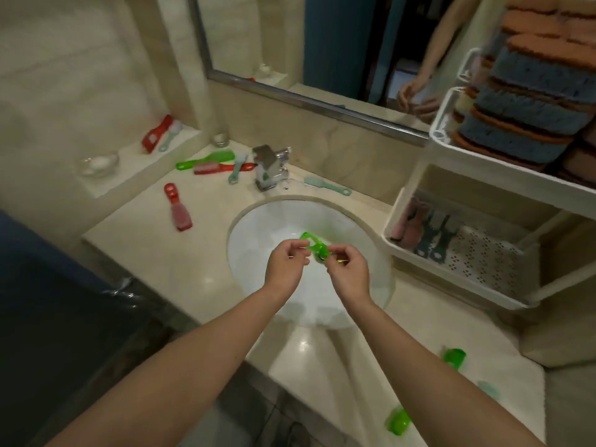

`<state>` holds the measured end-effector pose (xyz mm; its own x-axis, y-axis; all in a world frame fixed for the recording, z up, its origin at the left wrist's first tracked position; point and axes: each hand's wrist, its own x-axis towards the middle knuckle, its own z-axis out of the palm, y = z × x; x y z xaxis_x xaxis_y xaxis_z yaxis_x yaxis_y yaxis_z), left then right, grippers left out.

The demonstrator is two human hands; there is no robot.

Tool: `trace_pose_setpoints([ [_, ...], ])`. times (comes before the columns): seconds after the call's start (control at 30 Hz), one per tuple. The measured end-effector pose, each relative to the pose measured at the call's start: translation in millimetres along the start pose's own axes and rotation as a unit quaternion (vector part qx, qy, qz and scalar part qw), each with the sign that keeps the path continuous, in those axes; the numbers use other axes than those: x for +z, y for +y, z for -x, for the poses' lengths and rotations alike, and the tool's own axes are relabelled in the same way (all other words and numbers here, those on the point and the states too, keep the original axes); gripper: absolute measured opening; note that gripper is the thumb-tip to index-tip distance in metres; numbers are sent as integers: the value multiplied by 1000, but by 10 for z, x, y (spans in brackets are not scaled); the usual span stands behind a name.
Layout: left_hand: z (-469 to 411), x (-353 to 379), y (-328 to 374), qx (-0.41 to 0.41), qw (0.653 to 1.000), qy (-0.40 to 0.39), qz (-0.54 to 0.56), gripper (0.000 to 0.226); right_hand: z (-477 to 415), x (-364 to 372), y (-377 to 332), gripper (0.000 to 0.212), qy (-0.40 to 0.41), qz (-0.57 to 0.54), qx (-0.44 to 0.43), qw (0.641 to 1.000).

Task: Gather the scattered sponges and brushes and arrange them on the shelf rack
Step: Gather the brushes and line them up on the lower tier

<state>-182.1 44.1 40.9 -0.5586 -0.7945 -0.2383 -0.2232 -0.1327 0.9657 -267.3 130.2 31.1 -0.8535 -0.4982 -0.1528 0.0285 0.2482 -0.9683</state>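
Note:
Over the white sink basin [264, 221], my left hand [285, 267] and my right hand [350, 272] both pinch a green brush [314, 243]. On the counter lie a red brush [177, 206], a green brush [206, 159] by a red brush [216, 168], and a teal brush [327, 185] beside the faucet [269, 167]. More green brushes [454, 358] [400, 421] lie near the counter's front right. The white shelf rack [451, 146] at right holds stacked blue and orange sponges [529, 108] above and a few brushes [425, 230] on its lower tray.
A ledge at the left carries a red brush and a pale brush [161, 133] plus a glass dish [96, 164]. A mirror [322, 43] runs along the back wall. A dark bin [48, 301] stands to the left below the counter.

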Motion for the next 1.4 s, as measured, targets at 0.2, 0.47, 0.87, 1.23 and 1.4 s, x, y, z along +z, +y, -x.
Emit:
trace_pose_setpoints([
  [0.2,172,-894,-263,-44,991,127,25,24,290,760,-77,22,-139,33,-5,990],
  [0.47,673,-2049,-719,-89,946,305,68,24,903,1872,-71,21,-298,80,-30,951],
  [0.87,1853,-3601,-1608,-176,901,387,86,19,2318,3127,307,22,-456,151,12,877],
  [1.23,2482,-5104,-2746,-252,887,382,66,28,3435,4345,1150,28,-452,207,97,863],
  [1.4,2414,-5430,-3427,-286,888,355,57,29,3489,4855,1701,27,-435,222,120,865],
])
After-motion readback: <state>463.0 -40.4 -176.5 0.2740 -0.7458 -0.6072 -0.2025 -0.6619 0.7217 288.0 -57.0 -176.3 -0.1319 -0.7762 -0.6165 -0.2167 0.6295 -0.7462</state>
